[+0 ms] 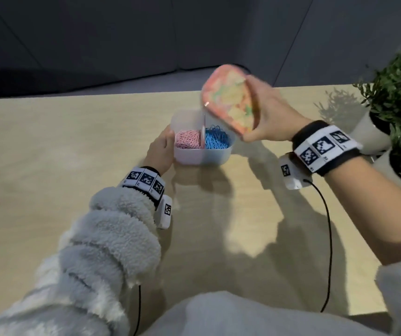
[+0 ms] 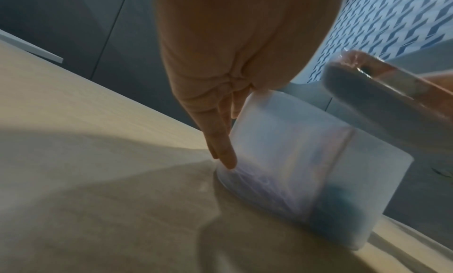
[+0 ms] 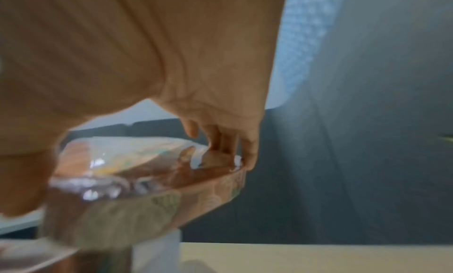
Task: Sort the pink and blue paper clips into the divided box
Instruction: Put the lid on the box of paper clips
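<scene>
Head view looks down on a pale wooden table (image 1: pixel 61 151), where a translucent white divided box (image 1: pixel 202 155) stands at the middle, well in from the near edge. Its left compartment holds the pink paper clips (image 1: pixel 188 139) and its right compartment the blue paper clips (image 1: pixel 216 140), with a thin upright divider between the two heaps. On the box's left side the left hand (image 1: pixel 160 151) rests against the wall, thumb at the rim; the left wrist view shows its fingers (image 2: pixel 221 141) lying straight and close together, flat against the frosted wall (image 2: pixel 306 161) and reaching down to the table (image 2: pixel 98 180). To the right and above the box, the right hand (image 1: pixel 267 115) grips a pink patterned lid (image 1: pixel 231 103), tilted steeply so its decorated face turns toward the left and near side, its lower edge hanging just above the blue compartment and not seated on the box. In the right wrist view the fingers (image 3: pixel 220 141) curl over the far rim of the lid (image 3: pixel 147 180) while the thumb holds the near rim, though this picture is blurred. A green potted plant (image 1: pixel 398 93) stands at the table's far right corner. Both wrists wear bands with black and white markers, and a fluffy grey sleeve (image 1: pixel 102 238) covers the left forearm.
</scene>
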